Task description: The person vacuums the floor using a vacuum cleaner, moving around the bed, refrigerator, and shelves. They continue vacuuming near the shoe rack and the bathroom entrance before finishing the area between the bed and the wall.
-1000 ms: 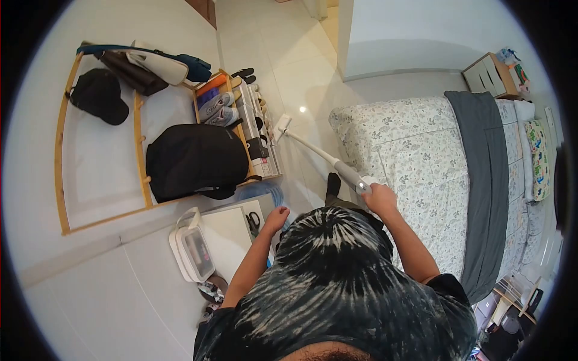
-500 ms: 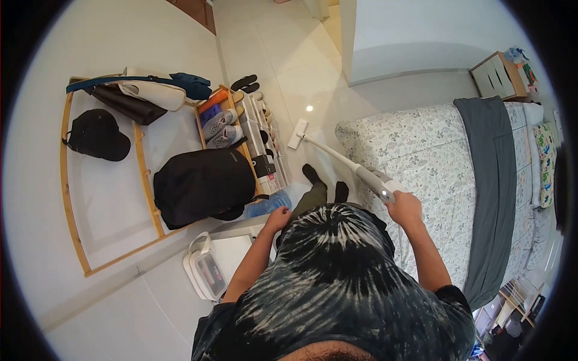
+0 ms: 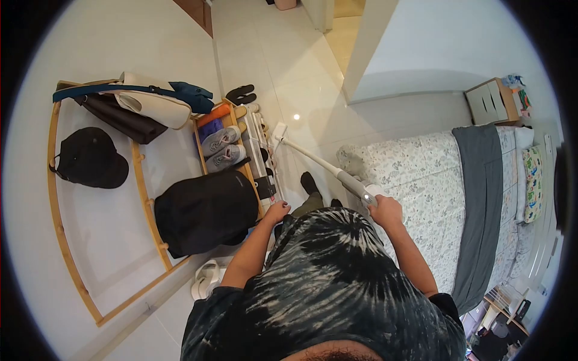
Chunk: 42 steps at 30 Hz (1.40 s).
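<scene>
Forward – from the right-hand grip – stretches the vacuum.

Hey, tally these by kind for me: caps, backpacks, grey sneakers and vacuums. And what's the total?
Cap: 1
Backpack: 1
Grey sneakers: 2
Vacuum: 1
Total: 5

The right hand is gripping the vacuum beside the bed. Left of the bed, the left hand is hovering near the backpack; the vacuum's head is resting on the floor.
</scene>
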Motion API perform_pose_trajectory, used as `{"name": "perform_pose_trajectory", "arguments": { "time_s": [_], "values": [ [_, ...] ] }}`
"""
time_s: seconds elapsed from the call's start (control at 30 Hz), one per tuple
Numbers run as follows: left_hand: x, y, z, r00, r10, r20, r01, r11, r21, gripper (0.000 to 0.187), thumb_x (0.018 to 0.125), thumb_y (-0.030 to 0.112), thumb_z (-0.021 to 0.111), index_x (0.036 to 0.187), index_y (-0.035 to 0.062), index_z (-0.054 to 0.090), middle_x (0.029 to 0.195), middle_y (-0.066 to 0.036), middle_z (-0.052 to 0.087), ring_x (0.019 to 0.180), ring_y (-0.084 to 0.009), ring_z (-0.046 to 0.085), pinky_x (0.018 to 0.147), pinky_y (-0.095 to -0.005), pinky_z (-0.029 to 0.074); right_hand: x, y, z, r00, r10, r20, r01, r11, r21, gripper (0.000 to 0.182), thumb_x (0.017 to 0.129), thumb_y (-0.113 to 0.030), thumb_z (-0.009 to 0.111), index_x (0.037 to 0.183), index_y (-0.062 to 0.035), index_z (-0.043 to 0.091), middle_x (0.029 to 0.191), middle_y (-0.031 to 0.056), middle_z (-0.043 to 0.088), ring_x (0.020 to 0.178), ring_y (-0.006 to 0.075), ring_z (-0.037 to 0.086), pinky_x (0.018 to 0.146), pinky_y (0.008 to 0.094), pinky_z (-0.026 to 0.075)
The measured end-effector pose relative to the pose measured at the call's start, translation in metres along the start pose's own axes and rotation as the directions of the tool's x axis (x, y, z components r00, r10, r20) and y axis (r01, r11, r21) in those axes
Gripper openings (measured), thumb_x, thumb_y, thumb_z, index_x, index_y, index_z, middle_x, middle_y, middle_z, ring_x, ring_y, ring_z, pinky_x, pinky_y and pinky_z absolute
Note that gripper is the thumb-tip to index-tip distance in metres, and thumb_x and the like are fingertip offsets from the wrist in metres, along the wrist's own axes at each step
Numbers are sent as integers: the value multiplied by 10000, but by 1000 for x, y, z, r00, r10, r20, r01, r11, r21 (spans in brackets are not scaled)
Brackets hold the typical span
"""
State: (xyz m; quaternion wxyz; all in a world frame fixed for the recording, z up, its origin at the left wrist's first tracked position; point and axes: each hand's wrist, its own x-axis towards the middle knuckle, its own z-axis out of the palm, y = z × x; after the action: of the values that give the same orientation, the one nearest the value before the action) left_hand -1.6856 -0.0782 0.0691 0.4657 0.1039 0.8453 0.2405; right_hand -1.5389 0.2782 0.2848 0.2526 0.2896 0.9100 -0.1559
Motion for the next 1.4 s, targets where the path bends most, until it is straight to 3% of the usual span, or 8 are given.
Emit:
{"name": "perform_pose_trajectory", "arguments": {
  "time_s": [0.23, 0.37, 0.47, 0.67, 0.77, 0.93, 1.17, 1.4],
  "values": [
    [43, 28, -54, 998, 35, 59, -42, 993, 114, 484, 805, 346, 551, 1146, 3, 577, 1091, -205, 618, 1040, -338, 579, 902, -390, 448, 30, -16, -26, 987, -157, -20, 153, 979, -137, 302, 764, -333, 654, 906, -69, 614, 744, 169, 644, 733, 350, 630, 661, 458, 492],
    [63, 25, -74, 994, 59, 96, -74, 985, 156, 475, 808, 347, 541, 1141, 10, 580, 1107, -204, 611, 1045, -343, 575, 905, -393, 447, 35, -22, -43, 992, -122, -34, 115, 981, -158, 295, 767, -326, 652, 918, -77, 606, 722, 167, 637, 717, 351, 627, 649, 461, 487],
    [79, 11, -83, 992, -8, 122, -3, 996, 87, 474, 810, 352, 535, 1136, 12, 583, 1112, -206, 607, 1045, -344, 573, 904, -396, 446, 19, -22, -45, 998, -53, -41, 46, 988, -148, 309, 754, -329, 664, 933, -81, 619, 744, 173, 644, 719, 353, 628, 652, 460, 489],
    [80, 3, -100, 995, 5, 95, -3, 1000, -12, 462, 805, 342, 559, 1104, -8, 598, 1079, -201, 620, 1012, -335, 588, 884, -386, 452, -16, -16, -43, 967, 245, -65, -238, 966, 105, 318, 725, -335, 668, 878, -56, 671, 805, 193, 657, 783, 353, 637, 714, 446, 495],
    [82, 5, -103, 996, 3, 85, 6, 995, -103, 447, 808, 337, 575, 1075, -19, 616, 1031, -194, 639, 979, -307, 607, 851, -364, 461, -13, -21, -34, 947, 314, -68, -304, 945, 122, 339, 701, -341, 689, 906, -71, 685, 798, 191, 657, 771, 353, 637, 696, 439, 497],
    [77, 14, -108, 998, -30, 62, 45, 966, -254, 426, 825, 317, 580, 1065, -34, 613, 968, -189, 650, 892, -279, 623, 789, -356, 470, 14, -45, -42, 959, 272, -83, -261, 957, 128, 350, 710, -353, 680, 910, -67, 683, 811, 199, 656, 786, 356, 637, 714, 443, 498],
    [83, 2, -104, 999, -12, 45, 24, 960, -278, 413, 827, 308, 586, 1063, -30, 615, 972, -186, 649, 874, -275, 622, 776, -353, 471, 75, -80, -46, 984, 172, -53, -169, 984, 54, 359, 754, -362, 645, 937, -52, 656, 871, 195, 659, 829, 360, 635, 746, 445, 502],
    [67, 1, -111, 998, -55, -15, 44, 919, -392, 365, 837, 284, 578, 1015, -32, 621, 806, -126, 643, 731, -220, 608, 687, -336, 474, 125, -116, -54, 992, 105, -68, -104, 994, 15, 366, 784, -363, 625, 954, -39, 636, 870, 196, 659, 832, 348, 642, 741, 440, 508]
  ]
}}
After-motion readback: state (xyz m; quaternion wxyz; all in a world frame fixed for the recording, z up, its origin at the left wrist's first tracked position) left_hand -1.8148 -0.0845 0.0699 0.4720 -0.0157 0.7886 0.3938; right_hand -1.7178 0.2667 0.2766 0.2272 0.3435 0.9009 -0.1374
